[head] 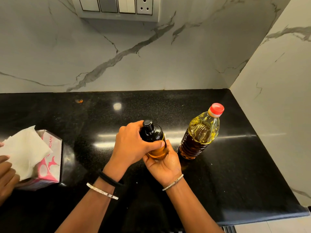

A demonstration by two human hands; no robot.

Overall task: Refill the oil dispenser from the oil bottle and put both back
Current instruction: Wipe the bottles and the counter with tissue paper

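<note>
The oil dispenser [152, 135] is a small glass bottle with a black pump top and amber oil in its lower part. It stands at the middle of the black counter [235, 165]. My left hand [133, 145] wraps the black top from the left, thumb across the front. My right hand [164, 163] cups the glass body from below and the right. The oil bottle [201, 132] is clear plastic with yellow oil and a red cap on. It stands upright just right of the dispenser, untouched.
A pink tissue box [48, 158] with white tissue [25, 148] sticking out sits at the left edge, and another person's hand [6, 175] rests on it. Marble walls close the back and right. A switch panel [117, 7] hangs on the back wall.
</note>
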